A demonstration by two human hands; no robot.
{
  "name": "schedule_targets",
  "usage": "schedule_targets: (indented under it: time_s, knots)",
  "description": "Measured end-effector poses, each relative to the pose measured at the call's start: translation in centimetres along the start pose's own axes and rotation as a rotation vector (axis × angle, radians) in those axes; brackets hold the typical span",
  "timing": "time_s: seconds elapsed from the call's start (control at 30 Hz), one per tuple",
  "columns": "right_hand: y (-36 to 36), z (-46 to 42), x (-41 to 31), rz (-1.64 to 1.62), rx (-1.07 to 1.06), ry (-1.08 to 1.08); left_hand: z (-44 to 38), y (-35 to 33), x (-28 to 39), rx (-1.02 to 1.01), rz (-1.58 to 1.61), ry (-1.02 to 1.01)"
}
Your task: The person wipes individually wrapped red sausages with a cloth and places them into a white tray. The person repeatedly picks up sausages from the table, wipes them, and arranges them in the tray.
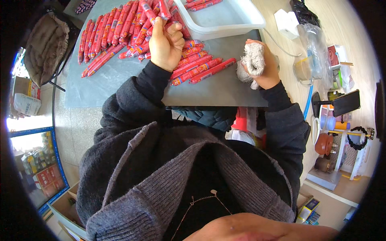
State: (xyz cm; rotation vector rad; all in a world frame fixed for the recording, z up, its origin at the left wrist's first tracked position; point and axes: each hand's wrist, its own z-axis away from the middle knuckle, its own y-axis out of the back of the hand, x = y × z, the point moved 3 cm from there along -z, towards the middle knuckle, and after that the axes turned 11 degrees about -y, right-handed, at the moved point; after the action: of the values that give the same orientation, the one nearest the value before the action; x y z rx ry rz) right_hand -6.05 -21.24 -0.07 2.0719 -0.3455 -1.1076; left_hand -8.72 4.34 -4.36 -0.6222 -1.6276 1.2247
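Note:
My left hand (167,45) is raised over a heap of red film-wrapped sausages (129,22), thumb and fingers closed at the lower end of one sausage (147,10). A second sausage (164,10) also meets the fingertips; whether it is gripped too cannot be told. In my right hand (268,66) is a bunched, frayed off-white cloth (254,58). Between my hands, several sausages lie side by side at a slant, the nearest sausage (212,70) close to the cloth. Other sausages are lined up in a slanted row at the heap's left.
A translucent white plastic tub (223,31) with sausages inside stands at the back of the grey tabletop (90,93). Along the right, a wooden surface (282,60) carries a glass mug (307,70), a white box (286,24) and a phone stand (343,102). A padded chair (48,48) is at left.

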Motion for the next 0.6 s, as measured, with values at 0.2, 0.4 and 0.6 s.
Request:
schedule_targets:
  time_s: [0.2, 0.4, 0.6]
  knots:
    - [-0.2, 0.2, 0.4, -0.038, -0.009, -0.030, 0.9, -1.4, -0.2, -0.207, -0.237, -0.134]
    - [1.7, 0.6, -1.8, -0.043, 0.507, 0.159, 3.4, -2.6, -1.5, -0.626, -0.917, -0.054]
    - [-1.6, 2.5, -6.8, 0.629, 0.277, 0.576, 6.0, -3.0, -2.4, -1.269, -1.614, -0.434]
